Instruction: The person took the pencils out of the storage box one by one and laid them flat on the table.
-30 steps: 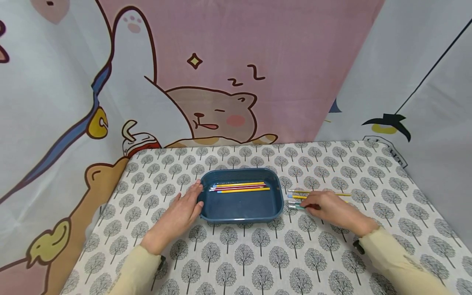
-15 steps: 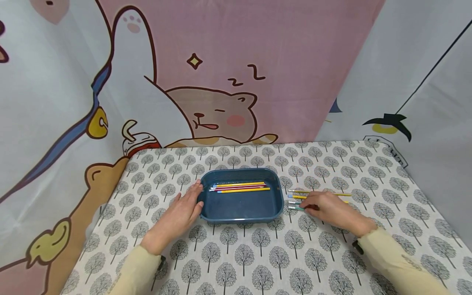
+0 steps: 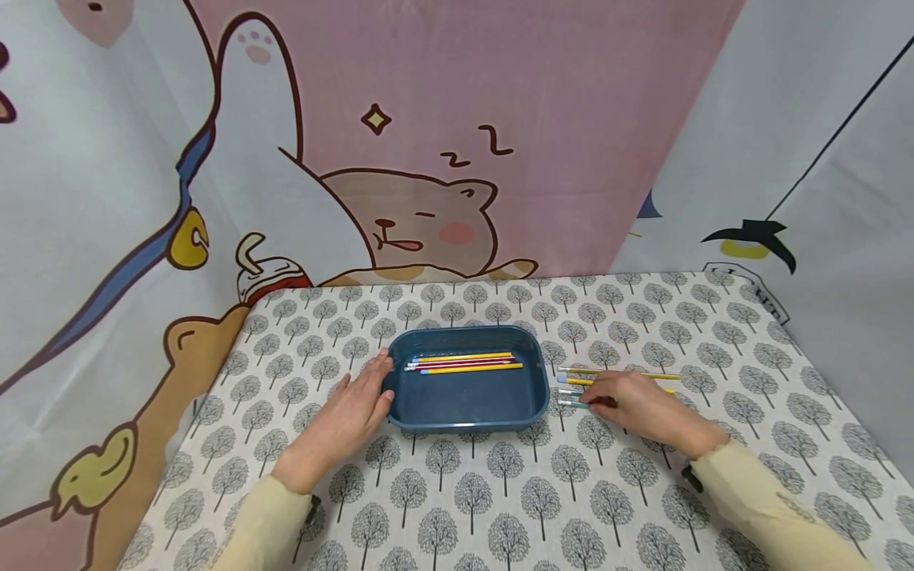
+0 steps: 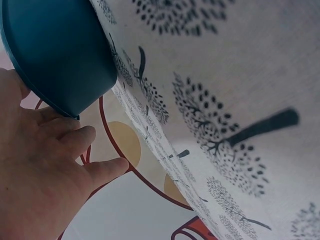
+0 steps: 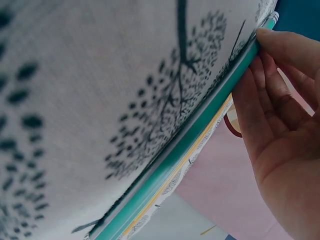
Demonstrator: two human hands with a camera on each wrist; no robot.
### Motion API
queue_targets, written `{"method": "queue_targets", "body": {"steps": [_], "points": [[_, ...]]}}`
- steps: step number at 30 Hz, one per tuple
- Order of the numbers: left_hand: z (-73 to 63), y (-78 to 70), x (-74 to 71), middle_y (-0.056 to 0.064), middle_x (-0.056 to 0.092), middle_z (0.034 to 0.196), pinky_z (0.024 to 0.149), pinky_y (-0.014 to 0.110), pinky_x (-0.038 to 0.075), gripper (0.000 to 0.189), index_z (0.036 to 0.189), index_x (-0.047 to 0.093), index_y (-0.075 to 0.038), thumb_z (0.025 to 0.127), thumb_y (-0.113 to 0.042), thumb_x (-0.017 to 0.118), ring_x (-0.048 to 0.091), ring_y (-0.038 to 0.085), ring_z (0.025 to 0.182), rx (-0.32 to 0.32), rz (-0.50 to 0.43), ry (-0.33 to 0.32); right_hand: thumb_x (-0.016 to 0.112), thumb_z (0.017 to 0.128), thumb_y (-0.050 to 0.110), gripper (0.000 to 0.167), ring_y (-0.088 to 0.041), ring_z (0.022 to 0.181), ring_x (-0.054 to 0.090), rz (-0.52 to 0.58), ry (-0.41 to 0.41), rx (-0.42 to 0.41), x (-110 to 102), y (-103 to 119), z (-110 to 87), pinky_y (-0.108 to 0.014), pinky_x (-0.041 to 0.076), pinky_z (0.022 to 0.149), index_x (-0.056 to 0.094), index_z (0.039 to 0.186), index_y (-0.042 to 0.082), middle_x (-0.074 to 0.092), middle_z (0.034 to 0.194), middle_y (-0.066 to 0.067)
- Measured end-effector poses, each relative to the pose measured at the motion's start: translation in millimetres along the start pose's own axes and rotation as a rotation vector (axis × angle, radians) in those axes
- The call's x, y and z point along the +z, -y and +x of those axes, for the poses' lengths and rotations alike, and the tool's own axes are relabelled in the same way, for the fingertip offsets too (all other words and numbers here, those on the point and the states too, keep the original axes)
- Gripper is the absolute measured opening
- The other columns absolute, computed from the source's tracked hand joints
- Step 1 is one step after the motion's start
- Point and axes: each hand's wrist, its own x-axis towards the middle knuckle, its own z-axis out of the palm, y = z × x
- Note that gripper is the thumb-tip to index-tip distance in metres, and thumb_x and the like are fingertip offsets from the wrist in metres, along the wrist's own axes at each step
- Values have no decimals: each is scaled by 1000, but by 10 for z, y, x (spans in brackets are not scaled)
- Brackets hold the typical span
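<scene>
My left hand [image 3: 355, 404] rests at the left end of a dark blue plastic basin [image 3: 464, 400], fingers extended along its rim. In the left wrist view the fingers [image 4: 75, 140] lie against the outside of the basin [image 4: 60, 50]. To the right of the basin, my right hand [image 3: 635, 404] pinches a green pencil [image 5: 187, 137] near its eraser end, thumb on one side and fingers on the other. The pencil lies low along the cloth. Just behind it shows the end of another pencil [image 3: 568, 392], mostly hidden by the hand.
Inside the basin several yellow and dark red pencils [image 3: 471, 367] lie side by side near the back. Beyond my right hand are a yellow pencil [image 3: 574, 381] and a duller gold one [image 3: 660, 376]. A tree-print cloth [image 3: 471, 500] covers the table; printed curtains [image 3: 557, 159] hang behind.
The green pencil's eraser end has shifted slightly towards me, apart from the pencil behind it. The right hand has barely moved; the left hand and basin are still.
</scene>
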Motion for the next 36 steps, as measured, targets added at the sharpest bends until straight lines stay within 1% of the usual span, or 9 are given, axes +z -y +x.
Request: {"method": "queue_targets", "body": {"steps": [8,17,25,28,31,34,36], "points": [[-2,-1,-8,12,24,170,117,68,29,59,160,35,-3,113,-37,40,32,32,153,-4,0,8,78,90,3,22,-9,94,70,1,21,18,-3,10,-4,-30,61,81,80,105,19,73,105,9],[-2,-4,-6,11,24,170,117,68,29,57,160,35,-3,112,-32,45,32,32,152,-9,-1,10,79,90,5,21,-9,94,70,-5,26,33,-1,14,-3,-30,61,80,80,105,20,73,106,9],[-5,-10,-5,12,25,170,117,69,29,57,160,35,-3,112,-30,47,32,31,153,-9,-12,9,81,89,8,20,-11,94,70,-23,1,33,-31,33,-10,-36,61,83,81,105,20,73,107,8],[-8,-6,-6,11,24,170,117,69,29,57,160,35,-3,112,-31,45,32,32,153,-8,-14,11,81,89,10,20,-7,91,68,-16,-18,36,-65,60,-24,-34,61,81,81,106,19,73,106,10],[-6,-2,-6,11,23,170,117,69,29,57,160,35,-3,112,-31,45,31,32,153,-5,-12,11,81,89,10,18,-5,88,66,-21,-48,16,-109,82,-43,-32,61,79,81,106,16,71,104,10],[-2,-1,-12,10,23,170,117,69,29,57,160,35,-3,112,-32,43,32,31,153,-4,-10,13,80,90,12,19,-8,91,67,-44,-75,10,-160,109,-67,-35,61,80,80,108,15,71,105,10],[0,0,-14,10,23,170,116,69,29,57,160,35,-3,113,-34,42,32,32,153,-4,-7,14,79,91,13,20,-14,97,69,-50,-89,20,-195,134,-84,-41,61,83,80,111,15,72,109,8]]}}
